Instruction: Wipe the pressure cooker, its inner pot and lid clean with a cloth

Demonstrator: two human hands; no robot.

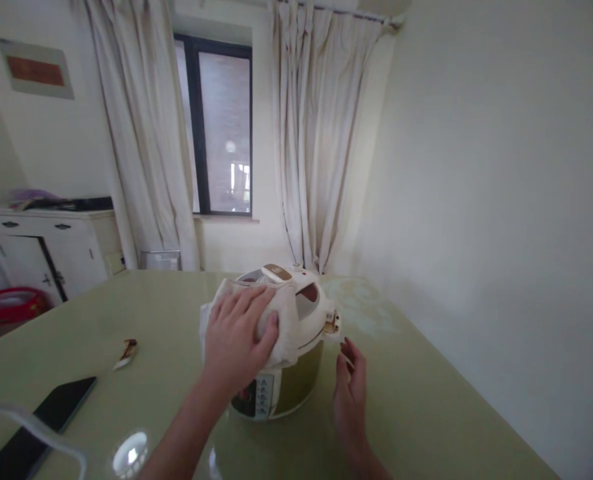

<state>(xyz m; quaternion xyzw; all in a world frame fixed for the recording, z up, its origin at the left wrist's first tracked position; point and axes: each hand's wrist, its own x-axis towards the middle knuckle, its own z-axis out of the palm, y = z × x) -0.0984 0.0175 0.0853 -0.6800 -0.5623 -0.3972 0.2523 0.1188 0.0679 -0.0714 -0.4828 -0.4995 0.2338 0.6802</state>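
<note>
White cable [51, 440]: crosses the phone [69, 400], left of left hand.
Left hand [239, 330]: spread open over cloth [289, 330] on the cooker's lid.
Right hand [350, 397]: empty, loosely curled.
Cooker [301, 377]: upright on bench [416, 413], between hands.

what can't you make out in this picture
In the head view:
- lid under the cloth: covered by it and the left hand
- symbols on the cooker's control panel: too small and blurred
- full length of the dark flat device: cut off by the picture edge, crossed by the white cable
- cable ends: out of frame
</note>
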